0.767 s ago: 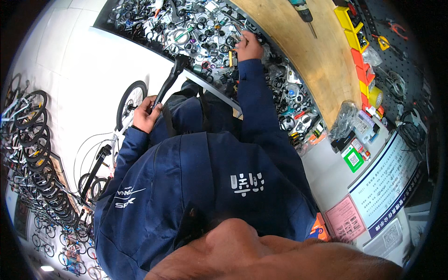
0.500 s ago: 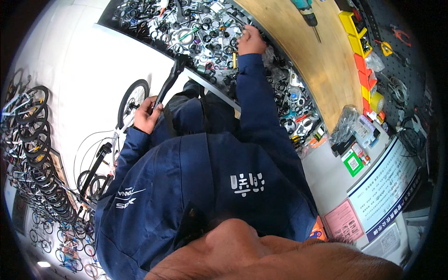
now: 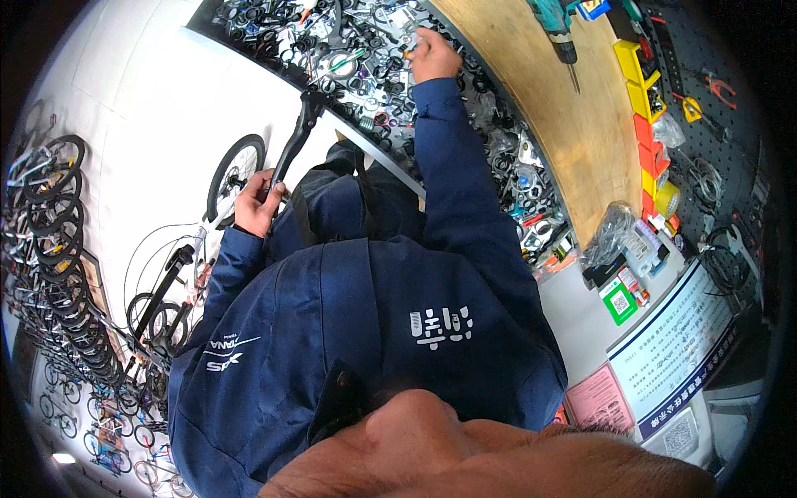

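Observation:
My left hand (image 3: 259,202) is closed around the lower end of a long black part that looks like a bicycle kickstand (image 3: 292,151). The part slants up and right, its thicker head beside the edge of the open drawer (image 3: 241,68). Over the far side of the drawer, my right hand (image 3: 435,56) has its fingers bent together among loose bicycle parts (image 3: 349,91). A small yellowish bit shows at those fingertips; what they hold, if anything, I cannot make out. A green-handled piece (image 3: 347,63) lies to the left of that hand.
Right of the drawer, a teal power drill (image 3: 558,33) lies on the wooden bench top (image 3: 531,91). Yellow and red bins (image 3: 635,83) line the bench's back edge below a pegboard with tools. A bicycle wheel (image 3: 236,178) stands left of my left hand; rows of bicycles (image 3: 66,249) fill the far left.
My right hand has moved slightly up and left over the loose parts, its fingers turned leftward. The left hand and the black part have shifted a little left in the picture.

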`<state>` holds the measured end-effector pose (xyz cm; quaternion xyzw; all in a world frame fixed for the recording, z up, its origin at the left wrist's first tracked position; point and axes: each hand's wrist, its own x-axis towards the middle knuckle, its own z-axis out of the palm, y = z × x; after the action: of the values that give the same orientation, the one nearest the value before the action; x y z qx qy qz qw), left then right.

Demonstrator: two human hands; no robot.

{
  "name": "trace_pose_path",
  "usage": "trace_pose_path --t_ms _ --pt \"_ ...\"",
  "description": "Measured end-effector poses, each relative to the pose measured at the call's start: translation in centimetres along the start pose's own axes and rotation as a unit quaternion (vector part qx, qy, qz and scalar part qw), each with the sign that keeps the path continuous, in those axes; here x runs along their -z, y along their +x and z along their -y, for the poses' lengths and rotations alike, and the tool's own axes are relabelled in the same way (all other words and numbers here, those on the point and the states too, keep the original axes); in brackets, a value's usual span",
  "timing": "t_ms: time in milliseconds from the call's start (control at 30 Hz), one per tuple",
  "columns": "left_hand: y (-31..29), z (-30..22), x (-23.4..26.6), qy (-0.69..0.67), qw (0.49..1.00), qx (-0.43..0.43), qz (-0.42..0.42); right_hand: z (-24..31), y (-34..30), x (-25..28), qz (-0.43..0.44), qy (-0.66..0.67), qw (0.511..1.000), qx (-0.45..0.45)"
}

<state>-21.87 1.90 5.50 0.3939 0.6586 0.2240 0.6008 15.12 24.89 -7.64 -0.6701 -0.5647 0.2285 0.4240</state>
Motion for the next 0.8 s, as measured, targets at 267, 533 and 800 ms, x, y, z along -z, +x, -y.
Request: trace_pose_path --t_ms 267,533,800 --pt "-0.4 -0.1 -0.3 -0.035 0.999 -0.003 -0.015 0.5 0.7 -0.1 0.064 0.016 0.996 -0.058" --pt "-1.1 -0.2 -0.1 -0.025 0.999 0.015 -0.028 1.5 1.4 -2.4 0.033 0.007 0.999 0.031" --pt "-1.4 -0.8 0.0 -0.032 0.999 0.031 -0.03 5.6 2.7 -6.7 0.187 0.015 0.981 0.043"
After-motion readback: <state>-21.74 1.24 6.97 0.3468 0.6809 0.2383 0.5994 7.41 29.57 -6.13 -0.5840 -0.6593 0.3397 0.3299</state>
